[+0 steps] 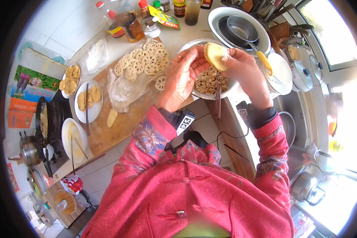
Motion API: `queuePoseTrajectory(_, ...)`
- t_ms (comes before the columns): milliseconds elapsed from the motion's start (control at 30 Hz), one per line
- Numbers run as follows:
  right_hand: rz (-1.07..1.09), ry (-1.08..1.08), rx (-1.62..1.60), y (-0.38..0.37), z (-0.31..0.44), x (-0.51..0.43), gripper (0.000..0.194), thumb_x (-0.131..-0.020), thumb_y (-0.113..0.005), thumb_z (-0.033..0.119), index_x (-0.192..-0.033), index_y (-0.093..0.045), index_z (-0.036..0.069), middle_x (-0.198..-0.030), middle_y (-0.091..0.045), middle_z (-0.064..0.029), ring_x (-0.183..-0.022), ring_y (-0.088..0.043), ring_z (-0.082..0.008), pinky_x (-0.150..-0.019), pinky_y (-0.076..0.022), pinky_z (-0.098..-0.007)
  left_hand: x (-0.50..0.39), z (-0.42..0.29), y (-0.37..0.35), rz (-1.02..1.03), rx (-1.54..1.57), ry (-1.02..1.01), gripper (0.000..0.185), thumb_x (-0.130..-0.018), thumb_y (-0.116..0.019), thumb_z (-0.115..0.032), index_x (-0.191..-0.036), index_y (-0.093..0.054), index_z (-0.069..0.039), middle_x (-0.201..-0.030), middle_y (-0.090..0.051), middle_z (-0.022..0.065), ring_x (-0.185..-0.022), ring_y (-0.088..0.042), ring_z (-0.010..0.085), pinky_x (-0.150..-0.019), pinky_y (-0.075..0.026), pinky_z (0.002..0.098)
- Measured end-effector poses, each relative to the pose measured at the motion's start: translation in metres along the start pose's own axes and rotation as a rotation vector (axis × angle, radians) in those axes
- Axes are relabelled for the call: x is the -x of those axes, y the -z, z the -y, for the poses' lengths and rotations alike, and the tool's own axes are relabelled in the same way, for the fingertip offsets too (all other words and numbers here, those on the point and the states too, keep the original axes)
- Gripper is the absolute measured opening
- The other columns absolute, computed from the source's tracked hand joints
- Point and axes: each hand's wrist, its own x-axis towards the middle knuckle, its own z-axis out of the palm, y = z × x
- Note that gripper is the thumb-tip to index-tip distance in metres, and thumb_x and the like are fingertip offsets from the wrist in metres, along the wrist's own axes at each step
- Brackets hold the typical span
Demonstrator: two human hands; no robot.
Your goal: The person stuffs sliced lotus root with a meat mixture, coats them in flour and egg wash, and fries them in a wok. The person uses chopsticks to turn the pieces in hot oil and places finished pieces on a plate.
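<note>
Two thin, pale yellow slices (215,57), apparently potato, are stacked face to face in the air. My left hand (178,73) has its fingertips on their left edge, and my right hand (247,73) pinches the right side, thumb on top. Below them a bowl (193,44) contains brown minced filling (208,83). A pair of dark chopsticks (218,102) leans out over its near rim. Left of my left hand, many lotus root slices (145,59) lie on a plastic bag (120,92) on the wooden board (107,138). One yellow slice (112,118) rests on the board alone.
To the left are a plate of battered pieces (89,98), a batter bowl (74,141) with chopsticks and a frying pan (44,119). Bottles (131,26) line the back. A yellow-handled ladle (244,28) lies in a basin (214,17). A sink (300,116) is at right.
</note>
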Motion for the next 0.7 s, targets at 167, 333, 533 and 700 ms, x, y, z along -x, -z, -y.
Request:
queuePoseTrajectory(167,-0.078,0.169,0.283,-0.048,0.009,0.019,0.028,-0.087,-0.067,0.019,-0.107,-0.063,-0.001,-0.097,-0.065,-0.0059,-0.089,-0.063,-0.0135,-0.076,-0.0513,-0.0267,0.02,-0.013,0.021,-0.118,-0.019,-0.043,0.018,-0.092,-0.068,-0.016,-0.102,-0.065,-0.002,-0.092,-0.068,0.0062,-0.081,-0.068,0.0162,-0.075,-0.058,0.0299)
queuePoseTrajectory(333,-0.123,0.051,-0.023,-0.123,0.015,0.022,0.024,-0.088,-0.065,0.016,-0.107,-0.063,0.002,-0.101,-0.067,-0.0067,-0.09,-0.065,-0.0147,-0.077,-0.0515,-0.0262,0.068,-0.044,0.083,-0.255,-0.033,0.018,0.018,-0.093,-0.066,-0.022,-0.096,-0.064,-0.004,-0.077,-0.063,0.0024,-0.065,-0.06,0.0104,-0.058,-0.05,0.0247)
queuePoseTrajectory(533,0.079,0.015,0.171,-0.225,0.006,-0.028,0.027,-0.087,-0.068,0.017,-0.106,-0.065,-0.001,-0.092,-0.065,-0.0042,-0.089,-0.062,-0.0119,-0.075,-0.0497,-0.0257,0.157,-0.073,0.212,-0.496,-0.39,-0.168,0.026,-0.099,-0.055,-0.027,-0.091,-0.06,-0.003,-0.066,-0.049,-0.003,-0.056,-0.041,0.0059,-0.051,-0.032,0.0228)
queuePoseTrajectory(700,0.2,0.037,0.306,-0.305,-0.025,-0.144,0.026,-0.086,-0.07,0.016,-0.105,-0.064,0.0,-0.095,-0.064,-0.0066,-0.081,-0.064,-0.0144,-0.068,-0.055,-0.0262,0.216,-0.09,0.295,-0.833,-1.059,-0.463,0.027,-0.099,-0.053,-0.026,-0.085,-0.058,-0.003,-0.065,-0.048,0.0024,-0.057,-0.043,0.0147,-0.053,-0.036,0.0317)
